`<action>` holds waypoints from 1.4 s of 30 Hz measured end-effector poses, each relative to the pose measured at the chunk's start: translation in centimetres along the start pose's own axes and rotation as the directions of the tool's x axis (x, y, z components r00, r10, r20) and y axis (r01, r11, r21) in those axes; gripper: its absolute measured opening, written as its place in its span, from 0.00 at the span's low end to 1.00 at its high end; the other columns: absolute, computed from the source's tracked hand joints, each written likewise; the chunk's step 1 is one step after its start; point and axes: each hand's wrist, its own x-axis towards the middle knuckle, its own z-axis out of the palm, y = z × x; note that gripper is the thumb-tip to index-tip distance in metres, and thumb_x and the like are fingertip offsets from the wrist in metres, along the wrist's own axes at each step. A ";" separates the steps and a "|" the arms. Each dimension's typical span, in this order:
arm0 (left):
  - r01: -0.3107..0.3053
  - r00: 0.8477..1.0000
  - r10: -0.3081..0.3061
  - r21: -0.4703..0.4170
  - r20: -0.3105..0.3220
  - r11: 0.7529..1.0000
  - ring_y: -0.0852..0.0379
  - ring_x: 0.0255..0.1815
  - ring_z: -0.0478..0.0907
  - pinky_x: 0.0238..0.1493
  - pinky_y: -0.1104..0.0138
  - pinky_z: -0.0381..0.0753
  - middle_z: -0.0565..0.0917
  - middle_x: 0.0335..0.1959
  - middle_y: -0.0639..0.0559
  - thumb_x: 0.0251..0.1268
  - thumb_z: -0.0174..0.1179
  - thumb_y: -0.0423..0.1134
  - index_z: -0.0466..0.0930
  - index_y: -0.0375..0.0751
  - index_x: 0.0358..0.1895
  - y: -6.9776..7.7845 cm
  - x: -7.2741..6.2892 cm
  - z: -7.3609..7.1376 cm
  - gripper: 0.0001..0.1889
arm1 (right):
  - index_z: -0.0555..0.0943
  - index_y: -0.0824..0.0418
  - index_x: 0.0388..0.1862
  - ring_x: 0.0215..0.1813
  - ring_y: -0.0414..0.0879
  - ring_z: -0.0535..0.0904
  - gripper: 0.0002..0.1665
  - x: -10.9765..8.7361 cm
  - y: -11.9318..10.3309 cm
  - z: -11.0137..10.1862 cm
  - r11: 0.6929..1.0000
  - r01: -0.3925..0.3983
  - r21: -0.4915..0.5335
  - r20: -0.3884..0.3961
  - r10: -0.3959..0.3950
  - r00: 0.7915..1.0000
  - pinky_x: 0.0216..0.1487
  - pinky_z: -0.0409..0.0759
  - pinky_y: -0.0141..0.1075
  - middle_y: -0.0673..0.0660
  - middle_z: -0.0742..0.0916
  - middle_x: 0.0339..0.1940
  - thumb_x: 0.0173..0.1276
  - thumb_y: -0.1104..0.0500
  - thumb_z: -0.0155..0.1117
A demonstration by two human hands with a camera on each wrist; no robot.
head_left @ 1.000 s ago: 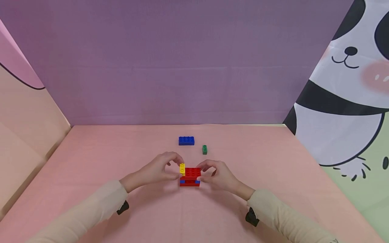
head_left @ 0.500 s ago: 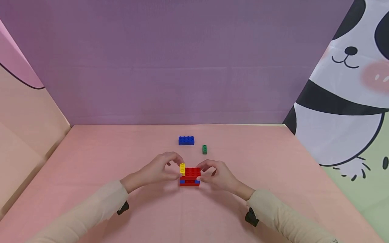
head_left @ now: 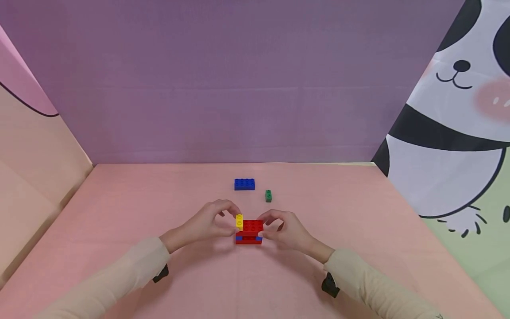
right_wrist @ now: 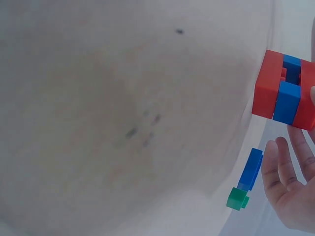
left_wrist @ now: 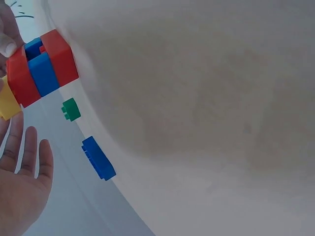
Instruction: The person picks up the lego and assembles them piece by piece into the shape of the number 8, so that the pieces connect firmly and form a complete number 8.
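Observation:
In the head view a small stack of toy building bricks stands on the pink table. Its lower red brick (head_left: 249, 242) and upper red brick (head_left: 253, 227) are separated by two small blue bricks, the left one (head_left: 239, 238) and the right one (head_left: 259, 238). A yellow two-stud brick (head_left: 239, 222) sits on the stack's left end. My left hand (head_left: 207, 222) pinches the yellow brick between thumb and a finger, the other fingers spread in the left wrist view. At the opposite end, my right hand (head_left: 290, 231) holds the upper red brick by its front and back.
Beyond the stack lie a blue eight-stud brick (head_left: 244, 184) and a small green brick (head_left: 268, 196), apart from each other. A purple backdrop (head_left: 235, 88) rises behind the pink tabletop (head_left: 179, 181). Printed cloth walls flank both sides, with a panda (head_left: 450, 177) on the right.

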 end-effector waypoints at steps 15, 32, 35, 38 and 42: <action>-0.009 0.999 0.009 0.001 -0.032 1.000 0.50 0.49 0.74 0.51 0.54 0.74 0.78 0.41 0.62 0.49 0.68 0.40 0.74 0.53 0.43 0.0 0.0 0.4 0.17 | 0.79 0.55 0.47 0.46 0.51 0.76 0.19 0.0 0.1 -0.1 1.000 -0.006 0.000 -0.016 0.006 1.000 0.36 0.78 0.34 0.53 0.84 0.44 0.55 0.56 0.69; -0.011 0.999 0.013 0.037 -0.052 0.999 0.53 0.50 0.74 0.50 0.57 0.75 0.78 0.42 0.62 0.50 0.68 0.42 0.74 0.53 0.45 -0.1 -0.3 0.4 0.18 | 0.79 0.55 0.48 0.47 0.51 0.76 0.19 0.1 -0.1 -0.1 1.000 -0.001 -0.003 -0.010 0.001 1.000 0.36 0.78 0.31 0.53 0.83 0.45 0.56 0.57 0.68; 0.002 0.999 0.000 0.050 -0.039 0.999 0.52 0.50 0.73 0.50 0.58 0.74 0.78 0.42 0.62 0.50 0.68 0.43 0.74 0.53 0.45 0.1 -0.3 0.3 0.18 | 0.79 0.55 0.48 0.46 0.51 0.76 0.19 0.1 -0.1 -0.1 1.000 0.001 -0.005 -0.005 -0.001 1.000 0.36 0.78 0.31 0.54 0.84 0.45 0.56 0.57 0.68; 0.006 1.000 -0.005 0.060 -0.025 0.998 0.53 0.50 0.73 0.51 0.60 0.73 0.78 0.42 0.63 0.50 0.67 0.44 0.74 0.53 0.45 0.3 -0.4 0.2 0.18 | 0.79 0.55 0.47 0.46 0.51 0.76 0.18 0.1 -0.1 0.0 1.000 0.000 -0.006 -0.004 0.000 1.000 0.36 0.78 0.32 0.53 0.84 0.45 0.56 0.57 0.68; -0.001 1.000 0.001 0.056 -0.010 0.998 0.52 0.50 0.73 0.50 0.60 0.73 0.77 0.42 0.63 0.51 0.67 0.46 0.74 0.53 0.45 0.3 -0.5 0.1 0.18 | 0.79 0.54 0.46 0.46 0.51 0.76 0.18 0.0 -0.1 0.1 1.000 0.001 -0.013 -0.004 -0.001 1.000 0.36 0.78 0.32 0.53 0.84 0.44 0.55 0.56 0.68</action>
